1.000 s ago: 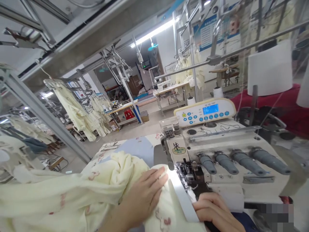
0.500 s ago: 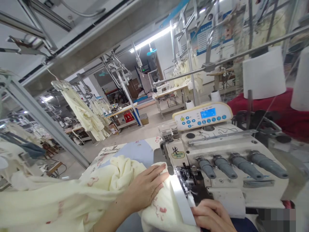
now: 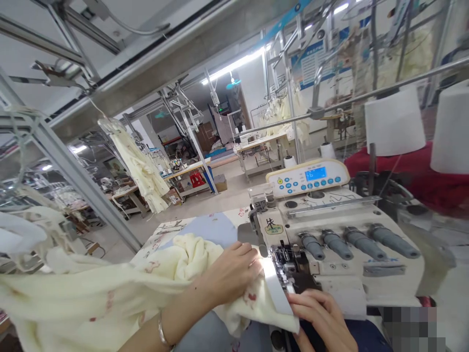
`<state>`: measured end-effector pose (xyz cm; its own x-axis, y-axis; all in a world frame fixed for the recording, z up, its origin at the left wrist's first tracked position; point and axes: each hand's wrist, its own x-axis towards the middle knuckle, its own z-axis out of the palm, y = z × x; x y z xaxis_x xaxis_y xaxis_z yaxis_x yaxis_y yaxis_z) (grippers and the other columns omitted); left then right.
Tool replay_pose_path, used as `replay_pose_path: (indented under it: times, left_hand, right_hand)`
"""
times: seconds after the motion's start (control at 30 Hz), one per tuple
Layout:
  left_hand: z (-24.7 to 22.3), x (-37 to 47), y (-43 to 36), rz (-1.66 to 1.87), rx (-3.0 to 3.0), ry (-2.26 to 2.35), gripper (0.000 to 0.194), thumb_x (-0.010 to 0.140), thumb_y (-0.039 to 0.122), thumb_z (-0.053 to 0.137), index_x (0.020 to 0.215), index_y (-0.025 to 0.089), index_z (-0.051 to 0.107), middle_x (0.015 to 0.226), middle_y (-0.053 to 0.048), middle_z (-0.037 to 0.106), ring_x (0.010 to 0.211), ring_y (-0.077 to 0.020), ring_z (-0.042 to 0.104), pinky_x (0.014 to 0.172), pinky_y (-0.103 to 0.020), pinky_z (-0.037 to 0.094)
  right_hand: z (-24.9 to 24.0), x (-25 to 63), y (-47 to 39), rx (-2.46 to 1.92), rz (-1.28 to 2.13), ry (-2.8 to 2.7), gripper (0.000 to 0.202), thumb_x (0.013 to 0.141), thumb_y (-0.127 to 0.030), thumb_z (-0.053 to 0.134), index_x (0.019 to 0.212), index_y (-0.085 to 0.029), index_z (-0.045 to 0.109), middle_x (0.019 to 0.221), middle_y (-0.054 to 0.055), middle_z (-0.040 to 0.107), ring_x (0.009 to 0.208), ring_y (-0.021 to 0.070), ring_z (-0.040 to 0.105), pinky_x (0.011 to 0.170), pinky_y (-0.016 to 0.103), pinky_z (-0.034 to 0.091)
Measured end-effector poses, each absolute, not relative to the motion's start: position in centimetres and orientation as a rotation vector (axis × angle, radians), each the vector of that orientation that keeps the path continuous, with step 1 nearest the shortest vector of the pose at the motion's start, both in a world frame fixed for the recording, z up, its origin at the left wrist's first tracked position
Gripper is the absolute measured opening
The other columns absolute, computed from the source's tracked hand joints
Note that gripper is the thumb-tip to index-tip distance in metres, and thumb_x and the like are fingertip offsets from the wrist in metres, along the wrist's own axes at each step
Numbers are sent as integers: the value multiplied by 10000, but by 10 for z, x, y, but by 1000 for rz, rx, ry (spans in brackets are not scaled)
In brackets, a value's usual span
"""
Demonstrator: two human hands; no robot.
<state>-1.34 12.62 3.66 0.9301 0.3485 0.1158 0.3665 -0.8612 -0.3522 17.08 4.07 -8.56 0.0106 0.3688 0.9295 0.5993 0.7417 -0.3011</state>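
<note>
A pale yellow fleece garment with small red prints lies bunched on the sewing table. My left hand presses flat on it just left of the presser foot of a white overlock sewing machine. My right hand rests at the front of the machine, fingers on the fabric's edge next to a white strip lit by the machine lamp. A bracelet shows on my left wrist.
The machine carries a control panel with a blue display and several grey tension knobs. White thread cones stand behind it over red cloth. Slanted metal beams and hanging yellow garments fill the left; other tables stand beyond.
My left hand has slid the fabric toward the presser foot, and the garment's near edge has been drawn forward. My right hand has moved up to the fabric's edge. The view has shifted slightly.
</note>
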Motion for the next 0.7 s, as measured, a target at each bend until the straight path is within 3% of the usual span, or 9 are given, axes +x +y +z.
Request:
replay_pose_path:
  times: [0.13, 0.23, 0.33, 0.47, 0.6, 0.7]
  left_hand:
    - [44, -23, 114, -119, -2728, -614, 36, 807, 115, 596, 816, 148, 586, 802, -41, 550, 773, -191, 470, 664, -327, 366]
    - [63, -28, 94, -221, -3035, -556, 121, 731, 215, 713, 758, 178, 601, 740, 14, 548, 737, -141, 487, 714, -306, 388]
    - [77, -26, 74, -360, -3366, -342, 109, 825, 268, 694, 780, 185, 638, 732, 30, 598, 740, -116, 503, 800, -299, 393]
    - [77, -20, 67, -357, -3278, -311, 87, 858, 141, 597, 845, 191, 667, 800, 3, 625, 800, -143, 501, 827, -328, 369]
    - [70, -15, 76, -501, -3266, -402, 94, 871, 133, 561, 877, 185, 639, 1006, -20, 648, 920, -161, 518, 854, -317, 363]
    - [68, -10, 85, -395, -3346, -408, 191, 903, 206, 584, 1093, 182, 576, 1113, -24, 656, 935, -168, 514, 864, -304, 370]
  right_hand:
    - [-85, 173, 38, -810, -206, -1622, 253, 817, -106, 556, 1060, -174, 572, 1040, 60, 642, 991, 165, 548, 869, 273, 486]
    - [-82, 179, 33, -828, -165, -1658, 263, 848, -135, 537, 1107, -172, 566, 1093, 62, 627, 1067, 152, 528, 903, 228, 486]
    - [-74, 187, 29, -856, -31, -1746, 281, 903, -195, 492, 1176, -216, 558, 1176, 28, 605, 1171, 127, 502, 978, 195, 450]
    - [-48, 187, 24, -982, 316, -1740, 254, 966, -303, 420, 1164, -285, 578, 1172, 4, 597, 1089, 110, 581, 917, 183, 485]
    - [-30, 177, 14, -911, 414, -1637, 360, 923, -548, 448, 1064, -276, 636, 1066, 40, 636, 983, 173, 625, 790, 228, 538]
    - [-35, 173, 0, -885, 467, -1627, 485, 829, -661, 520, 1065, -252, 634, 1089, 86, 620, 1023, 255, 610, 820, 322, 544]
